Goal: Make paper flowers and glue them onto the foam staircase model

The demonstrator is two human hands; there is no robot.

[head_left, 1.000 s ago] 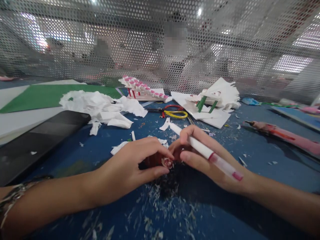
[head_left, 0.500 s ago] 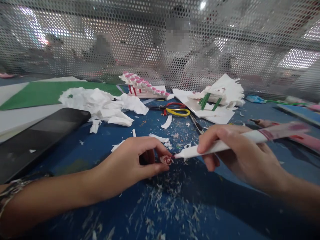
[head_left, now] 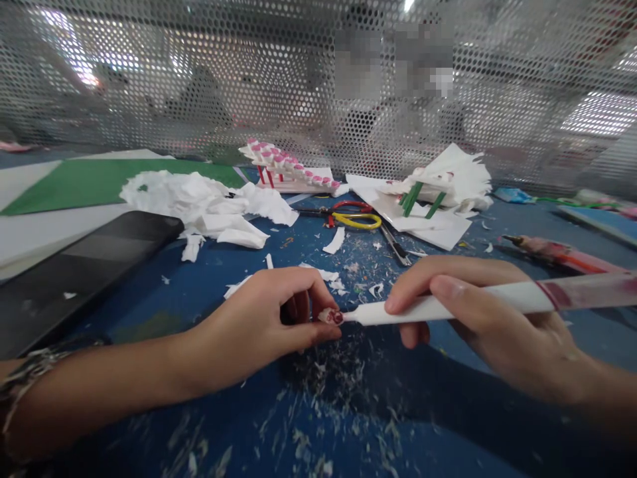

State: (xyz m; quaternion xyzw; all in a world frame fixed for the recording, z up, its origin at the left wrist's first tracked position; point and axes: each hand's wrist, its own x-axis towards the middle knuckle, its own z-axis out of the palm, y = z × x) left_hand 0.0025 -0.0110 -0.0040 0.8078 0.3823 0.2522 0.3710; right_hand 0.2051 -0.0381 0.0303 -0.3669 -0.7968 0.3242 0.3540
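Observation:
My left hand [head_left: 259,325] rests on the blue table [head_left: 149,305] and pinches a small rolled piece of white paper stained red [head_left: 330,316] between thumb and forefinger. My right hand [head_left: 478,318] grips a white marker pen [head_left: 448,308] that lies almost level, its tip touching the paper roll. The pen's clear red-tinted cap end points right, past my wrist. Tiny white paper shavings litter the table under both hands.
A black phone [head_left: 74,265] lies at the left beside green [head_left: 99,179] and white sheets. Crumpled white tissue [head_left: 199,206], red-and-yellow scissors [head_left: 353,216], two small paper models [head_left: 288,176] [head_left: 438,182] and a pink tool [head_left: 562,253] sit farther back. A perforated metal screen [head_left: 318,86] stands behind, with people beyond.
My right hand drew back to the right and turned the pen from slanting over my hand to nearly level, bringing its tip against the paper roll. My left hand stayed in place.

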